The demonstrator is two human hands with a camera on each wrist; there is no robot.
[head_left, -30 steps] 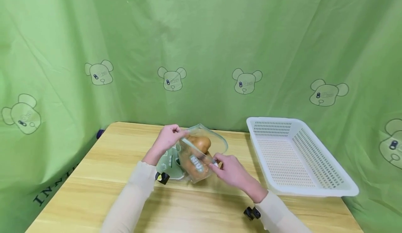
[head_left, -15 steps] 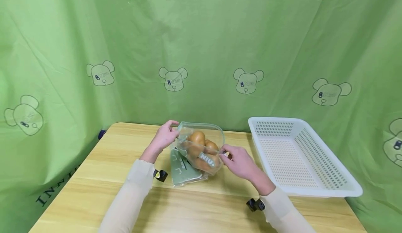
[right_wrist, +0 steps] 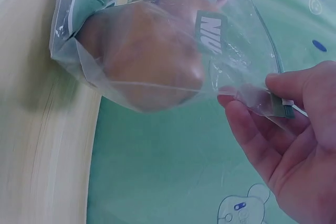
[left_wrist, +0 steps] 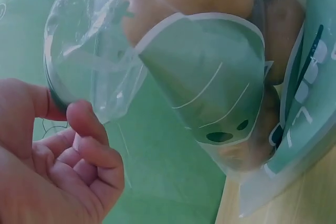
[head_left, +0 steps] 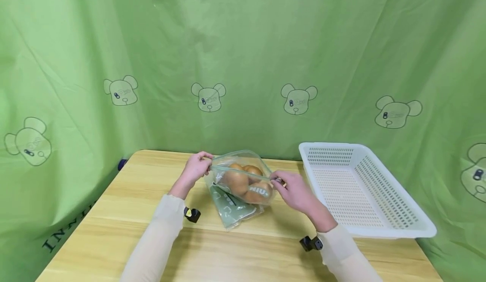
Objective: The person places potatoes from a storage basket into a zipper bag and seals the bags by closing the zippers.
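Observation:
A clear zip bag (head_left: 260, 190) with light lettering holds several smooth brown rounded things (head_left: 237, 183), their kind unclear. Its mouth gapes, with front and back rims apart. My left hand (head_left: 195, 168) pinches the left corner of the rim between thumb and forefinger; in the left wrist view the other fingers of this hand (left_wrist: 58, 156) are curled beside the film. At the opposite corner my right hand (head_left: 298, 191) pinches the zip end, seen closely in the right wrist view, where the hand (right_wrist: 294, 140) shows. Green printed plastic (head_left: 229, 210) lies under the brown things; whether it belongs to the same bag I cannot tell.
A white perforated plastic basket (head_left: 315, 189) stands to the right on the wooden table (head_left: 125, 214). Behind the table hangs a green curtain (head_left: 243, 54) printed with bear heads.
The bag has swung so its lettering and brown contents sit further right. Its rim is now stretched wider between the hands. My left hand has shifted slightly left, my right hand right and up.

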